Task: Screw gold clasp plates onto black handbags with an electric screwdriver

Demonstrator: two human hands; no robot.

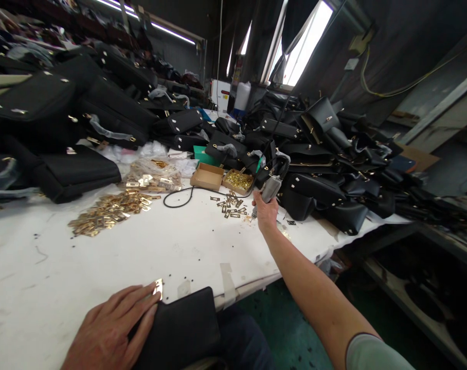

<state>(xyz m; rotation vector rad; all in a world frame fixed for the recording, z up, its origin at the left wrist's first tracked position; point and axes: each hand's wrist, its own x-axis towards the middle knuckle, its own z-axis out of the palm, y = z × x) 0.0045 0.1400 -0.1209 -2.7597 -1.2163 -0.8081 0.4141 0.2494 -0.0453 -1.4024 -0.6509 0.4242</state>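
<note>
My right hand is wrapped around a grey power screwdriver, held upright with its tip low over the table among small gold pieces. Near the front edge, my left hand lies palm down with its fingertips and thumb together at a shiny gold metal plate. That plate sits at the upper left corner of a black leather bag piece, which the hand partly covers. Several gold frame-shaped plates are scattered left of the screwdriver.
A heap of gold plates lies at left on the white table. Behind stand a cardboard box and a tray of small gold fittings. A black cable loops nearby. Black handbags are piled along the back and right.
</note>
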